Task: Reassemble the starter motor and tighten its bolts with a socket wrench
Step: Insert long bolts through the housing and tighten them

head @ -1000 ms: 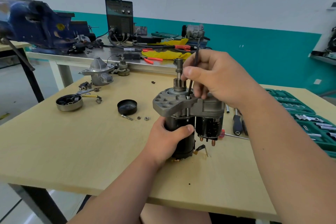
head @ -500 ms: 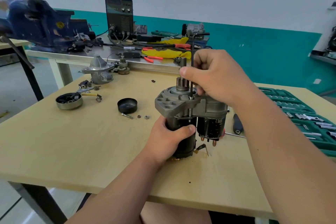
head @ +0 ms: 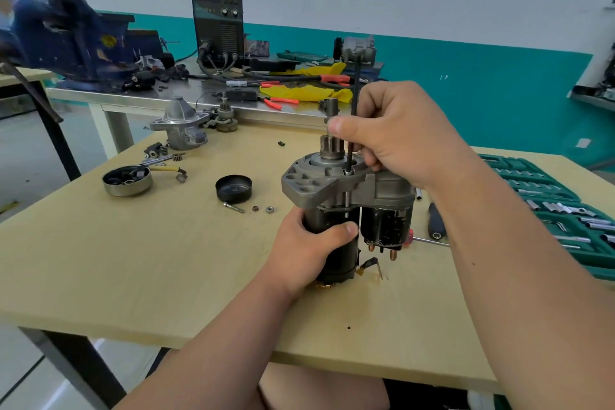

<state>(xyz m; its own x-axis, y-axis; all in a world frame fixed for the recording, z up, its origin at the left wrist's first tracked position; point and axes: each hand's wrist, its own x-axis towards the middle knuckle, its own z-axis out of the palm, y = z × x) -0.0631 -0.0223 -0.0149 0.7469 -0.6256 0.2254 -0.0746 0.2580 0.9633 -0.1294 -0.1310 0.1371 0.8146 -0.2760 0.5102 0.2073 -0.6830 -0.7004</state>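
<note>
The starter motor (head: 319, 188) stands upright on the wooden table (head: 133, 260), grey nose housing and pinion gear on top, black body and solenoid below. My left hand (head: 307, 248) grips the black body from the left. My right hand (head: 396, 136) pinches a thin black hex key (head: 356, 83) that stands upright. Its lower tip sits in a bolt head (head: 348, 172) on the housing flange. The middle of the key is hidden behind my fingers.
A black cap (head: 233, 189), a small bolt and two nuts (head: 263, 209) lie left of the motor. A round metal part (head: 126, 180), small gears and a second nose housing (head: 181, 126) sit at the far left. A green socket set tray (head: 559, 206) and screwdrivers lie right.
The hex key has swung from tilted to upright and its bent top arm has turned. My right hand shifted slightly with it. My left hand keeps the same hold.
</note>
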